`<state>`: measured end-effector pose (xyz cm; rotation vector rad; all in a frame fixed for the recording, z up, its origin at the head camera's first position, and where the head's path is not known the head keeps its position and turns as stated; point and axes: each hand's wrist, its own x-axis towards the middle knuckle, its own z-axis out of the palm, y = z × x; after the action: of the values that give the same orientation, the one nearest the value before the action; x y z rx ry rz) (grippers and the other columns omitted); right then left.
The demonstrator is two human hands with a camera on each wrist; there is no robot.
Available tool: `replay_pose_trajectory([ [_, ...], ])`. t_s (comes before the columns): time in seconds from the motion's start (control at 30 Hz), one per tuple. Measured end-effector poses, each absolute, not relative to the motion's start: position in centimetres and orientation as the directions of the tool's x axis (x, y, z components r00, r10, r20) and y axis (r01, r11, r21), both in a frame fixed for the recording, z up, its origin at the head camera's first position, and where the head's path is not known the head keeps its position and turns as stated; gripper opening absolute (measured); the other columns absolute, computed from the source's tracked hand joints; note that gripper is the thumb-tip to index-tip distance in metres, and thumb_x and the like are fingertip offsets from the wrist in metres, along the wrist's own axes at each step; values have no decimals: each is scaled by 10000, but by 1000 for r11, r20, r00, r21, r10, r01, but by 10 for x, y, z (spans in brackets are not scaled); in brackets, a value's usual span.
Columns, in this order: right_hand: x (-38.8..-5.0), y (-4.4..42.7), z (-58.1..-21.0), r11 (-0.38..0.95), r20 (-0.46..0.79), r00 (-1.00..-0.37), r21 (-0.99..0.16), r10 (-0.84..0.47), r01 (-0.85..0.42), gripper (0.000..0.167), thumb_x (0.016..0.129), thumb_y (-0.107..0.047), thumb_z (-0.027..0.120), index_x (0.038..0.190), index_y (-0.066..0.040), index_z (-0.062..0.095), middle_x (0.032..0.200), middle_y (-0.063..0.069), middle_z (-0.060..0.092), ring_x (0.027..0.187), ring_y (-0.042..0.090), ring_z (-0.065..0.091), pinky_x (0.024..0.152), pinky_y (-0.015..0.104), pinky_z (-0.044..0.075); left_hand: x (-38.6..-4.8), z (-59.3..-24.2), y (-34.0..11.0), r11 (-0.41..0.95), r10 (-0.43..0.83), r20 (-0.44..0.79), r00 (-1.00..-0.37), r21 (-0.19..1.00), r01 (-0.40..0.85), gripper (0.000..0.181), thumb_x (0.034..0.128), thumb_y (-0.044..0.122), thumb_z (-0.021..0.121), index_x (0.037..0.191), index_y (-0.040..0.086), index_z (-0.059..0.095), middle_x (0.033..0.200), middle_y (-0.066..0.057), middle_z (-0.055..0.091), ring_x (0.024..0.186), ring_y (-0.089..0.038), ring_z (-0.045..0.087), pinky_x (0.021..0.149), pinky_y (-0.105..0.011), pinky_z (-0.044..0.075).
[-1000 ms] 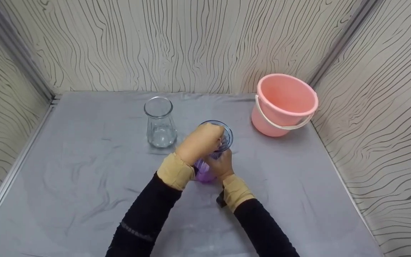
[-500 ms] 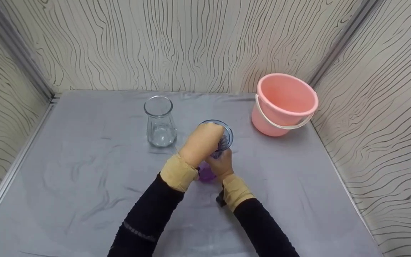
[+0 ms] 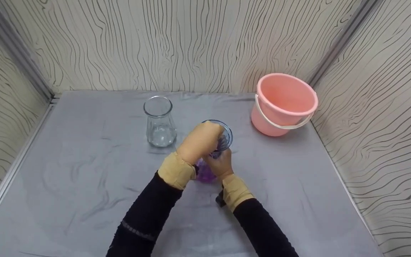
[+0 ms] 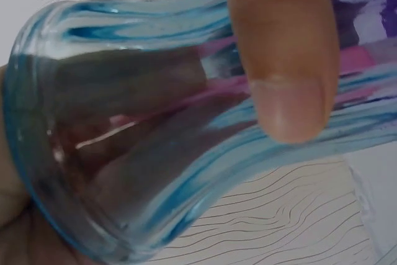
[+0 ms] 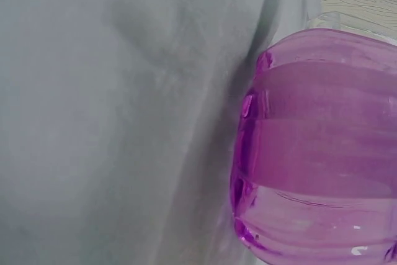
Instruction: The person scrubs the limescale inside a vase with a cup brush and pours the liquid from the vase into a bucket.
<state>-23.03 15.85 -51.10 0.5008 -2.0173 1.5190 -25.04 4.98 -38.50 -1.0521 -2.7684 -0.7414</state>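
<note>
- Glass vase (image 5: 316, 153), purple base to blue rim (image 3: 231, 137), in front of me; R hand (image 3: 222, 165) wrapped round its neck, gripping. Looks like my R thumb (image 4: 291, 91) lies across neck in L wrist view.
- L hand (image 3: 200, 141) over the mouth, at the rim, wrist bent; fingers mostly hidden, can't tell if clenched, loose or pinching smth. Brownish-red patch seen thru glass, can't ID.
- Key relation, my read: vase's long axis, base twd me & a bit L, mouth away & a bit R. L hand comes at the mouth end, R crosses the neck lower down. L nearer mouth, so any in/out move there hinges on staying in line w/ axis; R steadies, I'd judge.
- Vase prob. near upright, leaning slightly R; base close to grey cloth (image 3: 84, 178), contact unclear.
- Outward: clear vase (image 3: 161, 134) upright, beyond & L of mine, apart from hands.
- Pink bucket (image 3: 270, 129) further off, R side, white handle (image 3: 287, 127) hanging down in front.
- Back: wood-grain panel (image 3: 127, 46).
</note>
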Motion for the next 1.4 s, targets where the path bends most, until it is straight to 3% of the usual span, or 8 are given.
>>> replay_pose_trajectory([
  [0.17, -226, 156, -506, 296, 629, -776, -750, 46, -591, 435, 734, 18, 726, 1106, 170, 558, 1000, 279, 671, 956, 55, 627, 854, 275, 544, -253, -386, 47, 596, 632, 249, -734, 450, 665, 183, 811, -174, 588, 761, 1, 597, 717, -37, 525, 699, -202, 506, 676, -394, 520],
  [0.33, -227, 157, -509, 290, 635, -771, -748, 50, -597, 431, 727, 37, 714, 1104, 182, 563, 995, 286, 673, 944, 50, 625, 844, 266, 544, -255, -386, 46, 559, 666, 244, -705, 463, 688, 240, 817, -170, 611, 739, 38, 517, 709, -13, 450, 703, -194, 468, 659, -368, 478],
  [0.7, -226, 156, -509, 279, 623, -781, -759, 47, -588, 452, 726, 14, 696, 1111, 201, 551, 1000, 291, 668, 954, 27, 609, 868, 263, 535, -257, -390, 41, 511, 706, 262, -658, 455, 730, 119, 852, -103, 652, 843, 8, 611, 812, -108, 670, 786, -272, 650, 737, -402, 558],
  [1.03, -227, 158, -508, 277, 619, -784, -761, 40, -586, 480, 736, 36, 708, 1161, 187, 543, 1043, 278, 666, 1004, 19, 607, 894, 250, 528, -254, -391, 42, 510, 694, 305, -653, 432, 744, 53, 923, -48, 621, 928, -5, 590, 849, -127, 691, 798, -303, 691, 720, -398, 582],
  [1.4, -247, 167, -545, 287, 569, -822, -794, 37, -536, 539, 754, -84, 718, 1223, 120, 549, 1095, 215, 686, 1015, 117, 634, 905, 295, 534, -250, -390, 48, 583, 660, 294, -691, 378, 719, 59, 942, -34, 604, 902, -10, 640, 833, -113, 705, 773, -266, 696, 677, -365, 582],
])
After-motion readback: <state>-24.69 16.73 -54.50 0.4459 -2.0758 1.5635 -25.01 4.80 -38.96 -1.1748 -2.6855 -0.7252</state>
